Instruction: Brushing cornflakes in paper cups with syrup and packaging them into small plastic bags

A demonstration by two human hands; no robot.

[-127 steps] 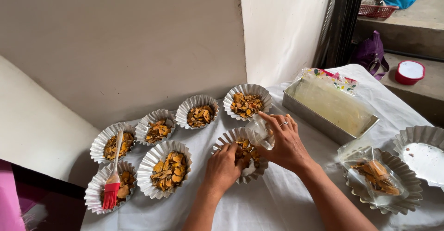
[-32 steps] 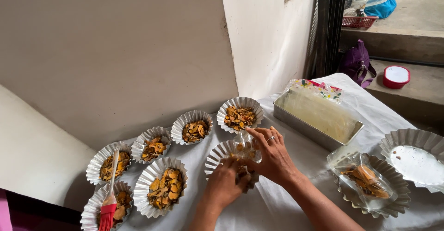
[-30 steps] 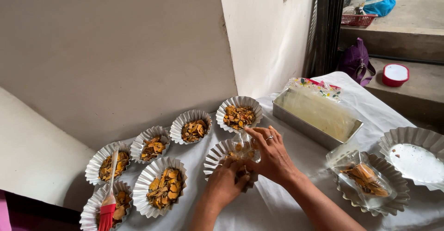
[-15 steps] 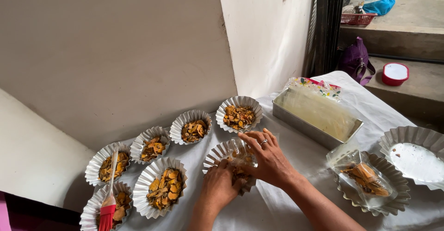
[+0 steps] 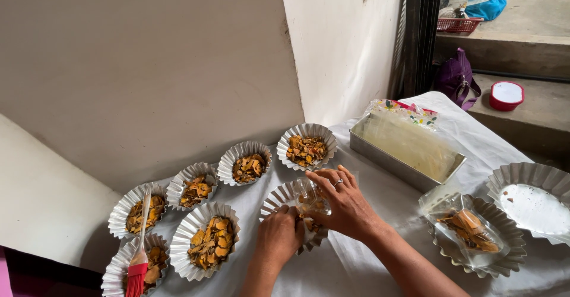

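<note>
Both hands sank lower onto the fluted foil cup (image 5: 279, 199) just before the steel tray (image 5: 405, 154); left hand (image 5: 279, 237) pinched its rim, right hand (image 5: 347, 205) gripped a flimsy, crinkly plastic bag (image 5: 309, 195), best held by the edges.

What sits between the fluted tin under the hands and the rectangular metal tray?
Only bare white tablecloth, seen from the head camera. The right hand rests over the fluted tin; the rectangular metal tray lies apart, beyond it.

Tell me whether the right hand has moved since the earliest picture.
Yes. The right hand has dropped lower into the fluted tin, farther from the rectangular metal tray.
</note>
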